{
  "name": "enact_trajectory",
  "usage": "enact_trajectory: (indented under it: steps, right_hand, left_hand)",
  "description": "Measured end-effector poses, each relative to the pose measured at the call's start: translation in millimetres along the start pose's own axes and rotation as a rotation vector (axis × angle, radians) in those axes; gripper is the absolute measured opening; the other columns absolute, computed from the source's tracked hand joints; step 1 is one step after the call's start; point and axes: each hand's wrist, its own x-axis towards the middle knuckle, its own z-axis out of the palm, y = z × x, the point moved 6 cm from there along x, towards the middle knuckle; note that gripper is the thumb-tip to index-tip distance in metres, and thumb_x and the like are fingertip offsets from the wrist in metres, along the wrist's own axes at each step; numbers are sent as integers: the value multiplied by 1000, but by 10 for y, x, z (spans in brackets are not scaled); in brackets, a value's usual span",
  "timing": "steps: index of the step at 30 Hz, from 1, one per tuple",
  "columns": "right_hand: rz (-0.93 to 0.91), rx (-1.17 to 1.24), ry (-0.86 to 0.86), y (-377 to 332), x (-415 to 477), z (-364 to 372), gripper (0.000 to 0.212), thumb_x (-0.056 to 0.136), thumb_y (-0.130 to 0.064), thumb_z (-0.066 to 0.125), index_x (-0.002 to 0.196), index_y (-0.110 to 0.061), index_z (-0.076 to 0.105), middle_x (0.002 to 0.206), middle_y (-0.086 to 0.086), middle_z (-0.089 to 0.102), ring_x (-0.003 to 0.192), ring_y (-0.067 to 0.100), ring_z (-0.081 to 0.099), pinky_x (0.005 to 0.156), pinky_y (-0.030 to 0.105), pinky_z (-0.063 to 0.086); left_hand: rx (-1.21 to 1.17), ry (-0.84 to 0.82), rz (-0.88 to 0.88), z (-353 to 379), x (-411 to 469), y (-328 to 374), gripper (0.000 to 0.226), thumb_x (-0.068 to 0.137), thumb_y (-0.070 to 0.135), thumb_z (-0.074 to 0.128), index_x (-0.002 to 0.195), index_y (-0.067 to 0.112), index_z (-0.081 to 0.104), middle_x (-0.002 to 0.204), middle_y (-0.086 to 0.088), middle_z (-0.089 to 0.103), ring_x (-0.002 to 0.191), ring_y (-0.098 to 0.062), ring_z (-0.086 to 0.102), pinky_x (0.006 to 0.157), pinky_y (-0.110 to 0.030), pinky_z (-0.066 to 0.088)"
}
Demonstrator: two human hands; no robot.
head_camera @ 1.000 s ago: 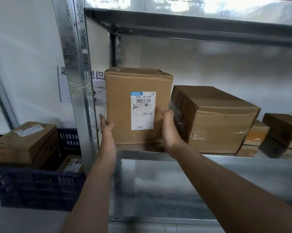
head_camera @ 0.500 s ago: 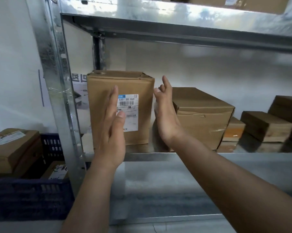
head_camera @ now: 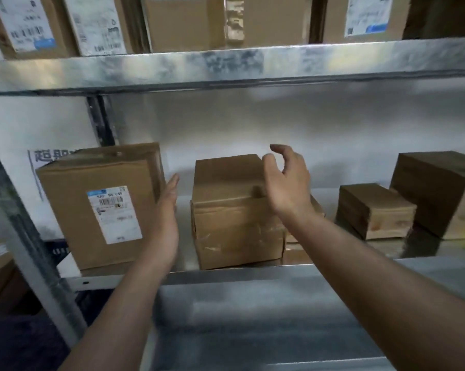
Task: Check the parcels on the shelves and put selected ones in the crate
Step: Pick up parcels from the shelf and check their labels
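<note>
Hands both empty. Left hand (head_camera: 164, 223) flat, fingers straight, at the right edge of the labelled parcel (head_camera: 100, 210); I cannot tell whether it touches. Right hand (head_camera: 285, 180) loosely curled, gripping nothing, over the top of the plain parcel (head_camera: 234, 223) alongside. Both parcels stand on the middle shelf (head_camera: 226, 274). I see a dark crate (head_camera: 57, 251) low left, blurred.

metal shelf (head_camera: 226, 274), labelled parcel (head_camera: 103, 207), taped parcel (head_camera: 234, 218), 2 smaller parcels (head_camera: 373, 210)
</note>
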Motion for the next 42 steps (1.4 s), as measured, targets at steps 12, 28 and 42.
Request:
enact_trajectory:
  steps: [12,28,42]
  right_hand:
    - [431,205,-230,338,-74,-2,26,100,-20,50,117,-20,69,112,8,74,108,32,69,102,53,57]
    - [255,380,-186,372,-1083,-357,32,104,-24,53,123,-42,73,121,-15,74,119,11,65,107,41,53]
    - [365,410,-171,141,-1164,-248,41,108,-39,41,127,-28,75,114,16,74,101,33,66,79,32,48]
  left_hand:
    - [-136,11,-290,92,-325,-113,93,83,90,36,154,31,51,153,-13,57,140,-37,52,118,-65,35]
    - [-207,-75,-189,-250,-718,-86,72,96,79,32,128,29,73,117,-2,79,115,-24,71,90,-45,54]
    - [-196,-55,-45,-634,-734,123,60,103,66,35,83,19,66,93,1,75,73,-10,61,78,-40,39]
